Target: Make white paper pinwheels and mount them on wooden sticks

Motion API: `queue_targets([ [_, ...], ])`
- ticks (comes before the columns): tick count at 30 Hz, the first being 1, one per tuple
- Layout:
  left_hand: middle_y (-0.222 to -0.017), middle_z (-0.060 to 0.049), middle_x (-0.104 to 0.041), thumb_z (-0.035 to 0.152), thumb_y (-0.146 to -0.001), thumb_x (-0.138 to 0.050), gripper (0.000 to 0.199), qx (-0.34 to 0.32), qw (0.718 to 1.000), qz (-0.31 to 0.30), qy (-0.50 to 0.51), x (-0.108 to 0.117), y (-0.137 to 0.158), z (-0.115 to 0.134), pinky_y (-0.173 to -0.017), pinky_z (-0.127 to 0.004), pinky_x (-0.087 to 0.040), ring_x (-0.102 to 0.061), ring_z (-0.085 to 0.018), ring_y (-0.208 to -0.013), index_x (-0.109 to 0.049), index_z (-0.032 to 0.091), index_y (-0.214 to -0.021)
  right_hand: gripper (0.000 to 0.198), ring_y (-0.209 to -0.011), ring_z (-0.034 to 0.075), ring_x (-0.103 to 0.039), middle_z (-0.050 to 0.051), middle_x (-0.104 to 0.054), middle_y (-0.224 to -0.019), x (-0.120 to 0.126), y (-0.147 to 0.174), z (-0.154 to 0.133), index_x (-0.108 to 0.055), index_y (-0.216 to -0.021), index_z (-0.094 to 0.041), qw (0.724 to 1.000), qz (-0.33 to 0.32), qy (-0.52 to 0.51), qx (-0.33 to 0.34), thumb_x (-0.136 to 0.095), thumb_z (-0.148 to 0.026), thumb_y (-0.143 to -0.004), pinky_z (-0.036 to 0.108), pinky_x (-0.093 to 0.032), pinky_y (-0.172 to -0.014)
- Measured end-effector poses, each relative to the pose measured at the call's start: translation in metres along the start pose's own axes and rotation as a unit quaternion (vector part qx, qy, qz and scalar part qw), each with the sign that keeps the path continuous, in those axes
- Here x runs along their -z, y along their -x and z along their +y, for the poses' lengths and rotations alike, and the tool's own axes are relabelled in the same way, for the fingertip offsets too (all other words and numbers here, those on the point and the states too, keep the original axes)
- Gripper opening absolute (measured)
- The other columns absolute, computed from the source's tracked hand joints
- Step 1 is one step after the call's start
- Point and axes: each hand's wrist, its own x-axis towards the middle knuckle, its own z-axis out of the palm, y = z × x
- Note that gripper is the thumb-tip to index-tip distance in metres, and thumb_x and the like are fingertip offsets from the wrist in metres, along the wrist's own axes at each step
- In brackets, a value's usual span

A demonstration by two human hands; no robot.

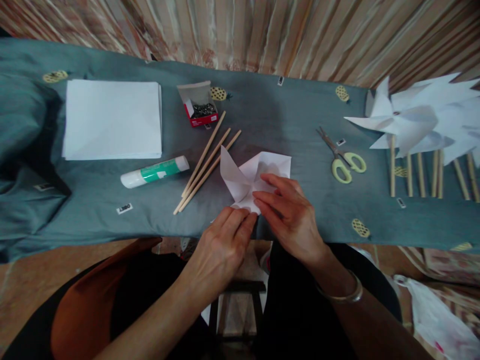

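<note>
A white paper pinwheel (235, 181) lies partly folded at the table's front edge, its corners curled in toward the middle. My left hand (227, 235) has its fingers closed on the near edge of the paper. On the right side, my right hand (290, 212) pinches the folded paper near the centre with thumb and fingers. Just left of the paper lie several thin wooden sticks (206, 165). What is under my fingertips is hidden.
A glue stick (161, 171) and a stack of white paper (112, 120) lie left. Behind stands an open red box (204, 119) of small metal pieces. Scissors (341, 160) lie right, before several finished pinwheels (416, 120) on sticks. The cloth-covered table (277, 110) ends at a curtain (255, 35).
</note>
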Motion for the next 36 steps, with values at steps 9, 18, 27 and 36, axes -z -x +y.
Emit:
queue_targets([
  [9,-0.099,-0.015,-0.065,0.007,-0.088,-0.056,0.025,0.000,1.000,-0.004,-0.009,-0.0002,0.0006,0.0001,-0.078,-0.035,-0.060,-0.061,-0.022,-0.089,-0.062,0.001,-0.111,0.019,-0.115,0.026,-0.058,0.014,-0.065,-0.123,0.0027,-0.0015,-0.0028,-0.072,-0.099,-0.018,0.999,0.025,0.022,0.006,-0.055,-0.019,-0.092,0.047,-0.051,-0.098],
  [18,-0.104,-0.016,-0.064,0.005,-0.087,-0.056,0.032,0.006,1.000,-0.012,0.010,-0.0004,0.0039,0.0002,-0.082,-0.037,-0.060,-0.060,-0.023,-0.094,-0.059,0.000,-0.118,0.021,-0.112,0.026,-0.059,0.014,-0.067,-0.120,-0.0016,-0.0001,-0.0022,-0.073,-0.099,-0.017,1.000,0.024,0.004,0.009,-0.054,-0.020,-0.092,0.046,-0.052,-0.096],
  [27,-0.105,-0.014,-0.065,0.008,-0.089,-0.054,0.026,0.062,0.996,-0.001,0.060,-0.0034,0.0007,0.0002,-0.084,-0.036,-0.060,-0.062,-0.021,-0.097,-0.061,0.006,-0.114,0.020,-0.113,0.025,-0.058,0.016,-0.066,-0.120,-0.0020,0.0005,-0.0014,-0.073,-0.099,-0.013,0.999,0.022,0.018,0.029,-0.055,-0.017,-0.092,0.044,-0.053,-0.096],
  [36,-0.105,-0.013,-0.065,0.008,-0.089,-0.054,0.026,0.063,0.997,0.004,0.054,-0.0051,0.0020,-0.0002,-0.084,-0.034,-0.060,-0.063,-0.020,-0.097,-0.061,0.007,-0.114,0.020,-0.114,0.024,-0.058,0.012,-0.064,-0.123,-0.0038,0.0011,0.0007,-0.071,-0.101,-0.019,0.999,0.023,0.024,0.028,-0.053,-0.022,-0.093,0.045,-0.053,-0.096],
])
